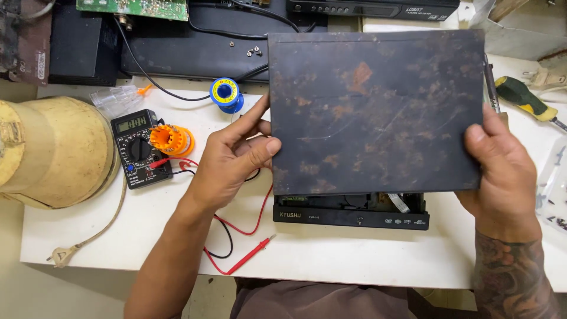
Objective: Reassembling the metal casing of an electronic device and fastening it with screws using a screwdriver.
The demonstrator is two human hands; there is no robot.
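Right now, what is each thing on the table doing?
Metal cover: rusty, held up by both hands.
Left hand: gripping the cover's edge.
Right hand: gripping the other edge.
Disc player: uncovered, under the cover.
Multimeter: display on, leads attached.
Screwdriver: lying flat.

The rusty dark cover panel (375, 109) hides nearly all of the black disc player (351, 211) beneath it and the fingers of both hands behind its edges, while the green circuit board (133, 8) and the second black player (372, 9) are cut off by the top edge.
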